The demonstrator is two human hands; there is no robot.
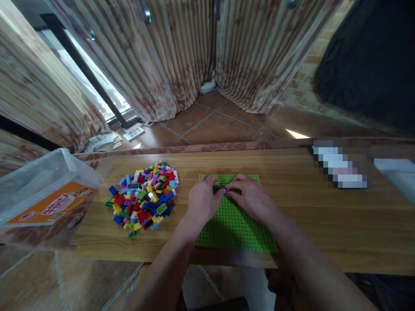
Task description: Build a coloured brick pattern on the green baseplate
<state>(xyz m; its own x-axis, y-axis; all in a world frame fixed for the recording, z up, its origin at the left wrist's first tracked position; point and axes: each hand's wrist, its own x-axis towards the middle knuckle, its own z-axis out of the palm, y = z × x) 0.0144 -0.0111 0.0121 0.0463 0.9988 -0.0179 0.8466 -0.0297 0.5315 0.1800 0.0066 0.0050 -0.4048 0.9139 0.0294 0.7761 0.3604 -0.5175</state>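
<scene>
A green studded baseplate (236, 229) lies on the wooden table in front of me. Over its upper half, a small purple brick (227, 190) shows between my fingertips. My left hand (203, 198) reaches it from the left, thumb and fingers closed in a pinch. From the right, my right hand (251, 196) meets it with thumb and forefinger, also pinched. Something dark sits beside the left fingers, too small to name. My fingers hide part of the brick, and I cannot tell whether it is pressed onto the studs.
A heap of mixed coloured bricks (142, 196) spreads left of the baseplate. Beyond it stands a clear plastic tub (42, 190) with an orange label. A blurred-out flat object (340, 166) and white paper (394, 170) lie at the right of the table (324, 224).
</scene>
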